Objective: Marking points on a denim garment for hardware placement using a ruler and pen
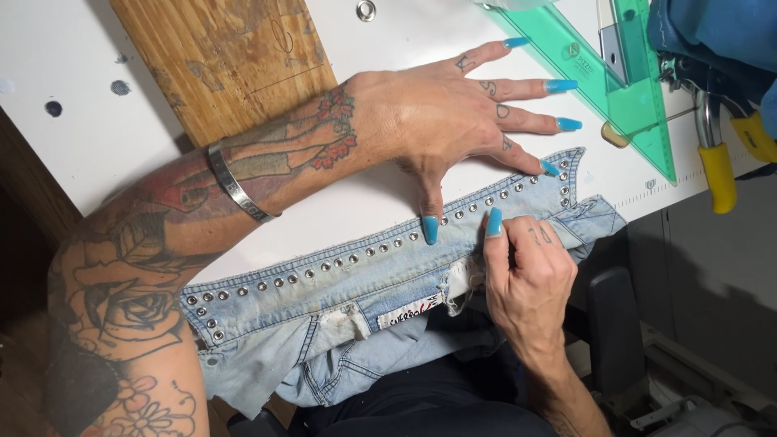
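Along the near edge of the white tabletop (97, 137) lies a light-blue denim garment (340, 324), its studded band (364, 259) stretched flat from lower left to upper right, with the rest of the cloth hanging off the edge toward the person's lap. A single row of small metal studs runs the length of the band (a short second row turns down at each end). The left hand (445, 113) is spread flat, palm down, its grip apart: the thumb tip presses the band just beside the stud row, the little finger touches the band's far corner, and the other fingers rest on the bare tabletop. The right hand (526, 275) is curled at the band's lower edge, its grip closed with the thumb pressing on the denim right next to the studs. Beyond the left hand sits a wooden board (218, 57) and a loose metal eyelet (366, 10). Farther right lie a green transparent set square (623, 105) and yellow-handled pliers (720, 162), well apart from both hands.
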